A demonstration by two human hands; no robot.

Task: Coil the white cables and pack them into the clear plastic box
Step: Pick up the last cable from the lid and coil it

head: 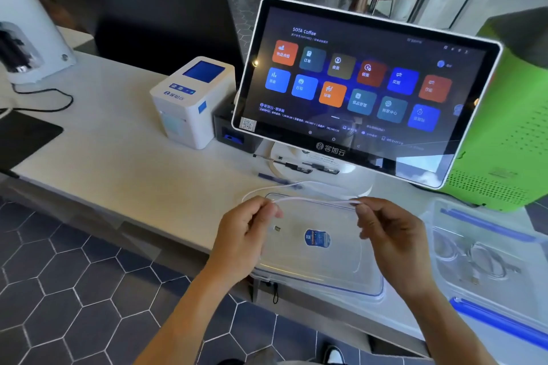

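A thin white cable (314,201) is stretched level between my two hands above the counter. My left hand (246,231) pinches one part of it, and a small metal plug (277,228) hangs just below those fingers. My right hand (385,228) pinches the other part. A slack loop of the same cable curves back toward the screen's stand. Below my hands lies the clear lid (341,272) with a blue sticker. The clear plastic box (444,216) with blue clips stands at the right, with coiled white cables (480,261) inside.
A touchscreen terminal (364,92) stands right behind my hands, with pens (296,167) at its base. A white label printer (189,101) is to the left and a green perforated case (510,139) to the right. The counter's front edge runs under my wrists.
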